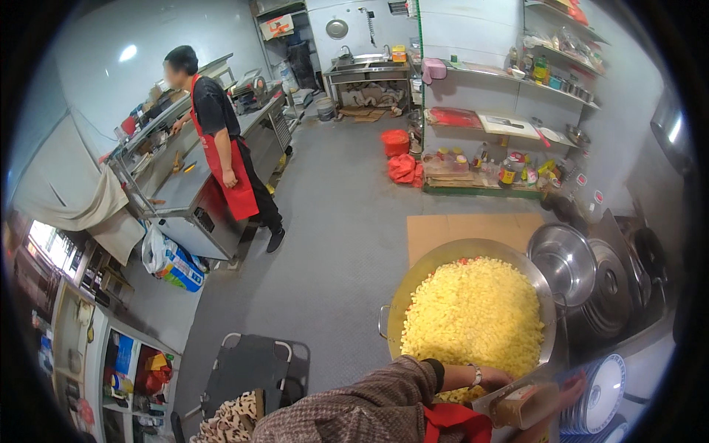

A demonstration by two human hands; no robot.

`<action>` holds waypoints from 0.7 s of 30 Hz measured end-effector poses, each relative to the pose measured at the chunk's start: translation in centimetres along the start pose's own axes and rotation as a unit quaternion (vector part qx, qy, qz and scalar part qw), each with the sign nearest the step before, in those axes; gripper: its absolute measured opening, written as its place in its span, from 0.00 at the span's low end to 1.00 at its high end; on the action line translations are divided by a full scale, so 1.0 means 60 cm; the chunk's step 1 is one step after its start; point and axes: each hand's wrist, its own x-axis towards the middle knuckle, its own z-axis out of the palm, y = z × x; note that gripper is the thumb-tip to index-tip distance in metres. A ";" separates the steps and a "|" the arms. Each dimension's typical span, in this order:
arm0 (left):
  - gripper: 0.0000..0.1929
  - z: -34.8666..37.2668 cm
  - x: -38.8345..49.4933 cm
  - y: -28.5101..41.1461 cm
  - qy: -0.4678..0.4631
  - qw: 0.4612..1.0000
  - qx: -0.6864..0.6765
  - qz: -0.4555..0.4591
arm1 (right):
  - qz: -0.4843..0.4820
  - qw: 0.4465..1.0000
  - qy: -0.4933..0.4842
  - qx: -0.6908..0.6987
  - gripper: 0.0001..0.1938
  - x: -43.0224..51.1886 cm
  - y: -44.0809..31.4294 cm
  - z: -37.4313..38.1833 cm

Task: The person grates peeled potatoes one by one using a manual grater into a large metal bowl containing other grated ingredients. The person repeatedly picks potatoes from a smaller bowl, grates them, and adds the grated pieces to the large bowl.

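Observation:
A large two-handled metal wok is heaped with small yellow diced food, with red bits at its far edge. My left hand, with a watch or bracelet at the wrist, is at the wok's near right rim. Its fingers are partly hidden by a metal edge beside a brown block-like item, so its hold is unclear. My right hand is blurred, just left of a stack of white plates with blue-patterned rims; whether it holds anything cannot be told.
An empty steel bowl and a round metal lid stand right of the wok. Flattened cardboard lies beyond it. A folding chair stands at lower left. A person in a red apron stands at a steel counter.

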 end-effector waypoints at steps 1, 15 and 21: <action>0.09 0.000 -0.001 0.001 0.000 1.000 -0.004 0.004 | -0.004 1.000 -0.003 -0.007 0.16 0.000 0.000 -0.002; 0.10 0.003 -0.006 0.001 -0.010 1.000 -0.021 0.010 | -0.008 1.000 0.000 0.013 0.14 0.015 0.028 -0.018; 0.10 0.002 -0.002 0.002 -0.009 1.000 -0.020 0.005 | -0.088 0.995 0.001 -0.038 0.14 0.010 0.038 -0.016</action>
